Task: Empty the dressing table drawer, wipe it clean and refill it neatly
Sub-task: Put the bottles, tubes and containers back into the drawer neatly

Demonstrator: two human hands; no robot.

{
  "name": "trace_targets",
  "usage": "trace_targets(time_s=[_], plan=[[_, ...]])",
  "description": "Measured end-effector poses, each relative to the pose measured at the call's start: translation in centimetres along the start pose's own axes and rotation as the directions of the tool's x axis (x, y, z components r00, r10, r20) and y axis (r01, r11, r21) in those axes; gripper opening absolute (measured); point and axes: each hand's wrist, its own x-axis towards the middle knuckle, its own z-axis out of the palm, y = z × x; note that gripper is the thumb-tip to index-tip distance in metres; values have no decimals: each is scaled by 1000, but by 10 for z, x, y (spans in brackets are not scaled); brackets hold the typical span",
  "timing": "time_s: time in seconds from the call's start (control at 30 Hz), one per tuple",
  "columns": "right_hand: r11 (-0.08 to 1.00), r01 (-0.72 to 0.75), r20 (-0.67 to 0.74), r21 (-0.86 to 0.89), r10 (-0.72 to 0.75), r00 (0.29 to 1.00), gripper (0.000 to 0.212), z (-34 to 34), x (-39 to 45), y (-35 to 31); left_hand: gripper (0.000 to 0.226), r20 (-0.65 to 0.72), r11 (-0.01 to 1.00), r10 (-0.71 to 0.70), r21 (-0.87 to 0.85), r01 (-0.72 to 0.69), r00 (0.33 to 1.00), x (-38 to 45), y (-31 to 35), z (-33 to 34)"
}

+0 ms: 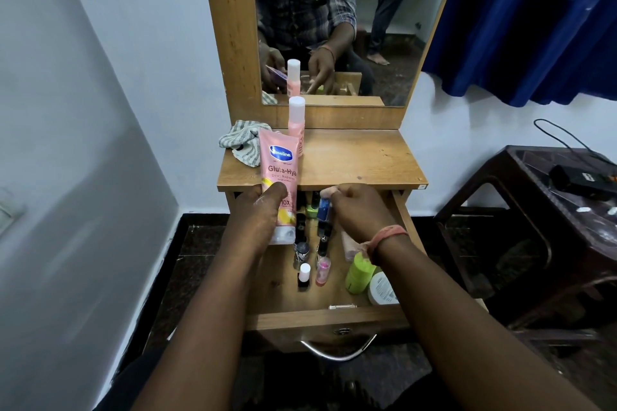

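The wooden drawer (329, 317) of the dressing table stands pulled out below the tabletop (354, 160). My left hand (258, 210) grips a pink Vaseline lotion tube (279, 170), cap down, over the drawer's left side. My right hand (359, 210) reaches into the back of the drawer with its fingers closed on a blue nail polish bottle (323, 210). Several small nail polish bottles (303, 275) lie in the drawer, with a green bottle (359, 274) and a white jar (382, 289) at the right. A striped cloth (242, 142) lies on the tabletop's left.
A pink bottle with a white cap (296, 123) stands on the tabletop before the mirror (334, 23). A dark plastic stool (541, 227) with a black device stands to the right. A blue curtain (534, 20) hangs at the upper right. A wall is on the left.
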Motion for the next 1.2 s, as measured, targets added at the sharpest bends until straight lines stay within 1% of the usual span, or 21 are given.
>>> trace_targets(time_s=[0.07, 0.13, 0.2, 0.27, 0.3, 0.4, 0.47, 0.5, 0.53, 0.57, 0.63, 0.67, 0.7, 0.73, 0.77, 0.8, 0.83, 0.9, 0.97, 1.03, 1.2], plan=[[993, 30, -55, 118, -23, 998, 21, -11, -3, 1, 15, 0, 1000, 5, -1, -5, 1000, 1, -1, 0], [960, 18, -105, 280, 12, 994, 12, -21, -2, 6, 15, 3, 1000, 9, 11, -9, 1000, 0, -1, 1], [855, -64, -80, 515, 122, 989, 12, -26, 2, 10, 16, 0, 1000, 10, 19, -10, 1000, 0, -2, 3], [714, -149, 2, 684, 203, 979, 18, -27, 3, 12, 21, -1, 1000, 0, 11, 0, 1000, 0, -3, 4], [673, -167, 30, 720, 211, 977, 16, -29, 3, 12, 20, -5, 1000, -1, 11, 1, 1000, 1, -4, 5], [606, -209, 100, 767, 209, 973, 13, -31, 5, 14, 12, -11, 1000, -3, 20, 3, 1000, 2, -3, 5], [525, -302, 199, 796, 244, 949, 20, -32, 6, 16, 12, -12, 1000, -5, 17, 6, 1000, 2, -4, 6], [480, -370, 270, 796, 266, 926, 21, -33, 6, 16, 14, -12, 1000, -2, 17, 2, 1000, 1, -3, 5], [468, -434, 333, 770, 285, 899, 20, -34, 6, 17, 17, -10, 1000, 0, 17, 1, 1000, 0, -3, 5], [503, -478, 372, 720, 302, 878, 22, -35, 6, 16, 21, -5, 1000, -3, 16, 3, 1000, -1, -2, 5], [677, -502, 390, 538, 327, 861, 29, -38, 8, 12, 22, -3, 1000, -8, 15, 8, 1000, -1, -2, 5], [792, -466, 374, 395, 324, 869, 28, -37, 9, 9, 18, -1, 1000, -8, 18, 8, 1000, -1, -2, 5], [904, -382, 333, 192, 306, 892, 23, -36, 12, 6, 15, -2, 1000, -8, 23, 8, 1000, 0, -2, 4], [964, -262, 284, -49, 264, 922, 15, -33, 18, 3, 14, -4, 1000, -9, 29, 9, 1000, 0, -2, 4], [952, -145, 237, -269, 211, 948, 10, -29, 23, 1, 14, -5, 999, -7, 33, 7, 1000, 0, -2, 3], [892, -63, 190, -447, 163, 968, 9, -23, 27, 0, 14, -6, 999, -2, 34, 2, 1000, 0, -2, 3], [823, -3, 156, -568, 112, 981, 11, -18, 30, -1, 15, -8, 1000, 2, 31, -2, 1000, 0, -2, 3], [706, 123, 155, -697, -19, 988, 11, -4, 31, 2, 17, -10, 1000, -3, 22, 3, 1000, 0, -2, 1], [641, 218, 186, -736, -118, 975, 11, 5, 31, 10, 17, -9, 1000, -10, 9, 10, 1000, 0, -1, 0], [616, 267, 198, -741, -180, 964, 14, 10, 33, 15, 17, -3, 1000, -16, -1, 16, 1000, 1, -1, 0], [671, 303, 178, -677, -249, 952, 15, 13, 33, 25, 16, 17, 999, -34, -2, 34, 999, -1, -1, 2]])
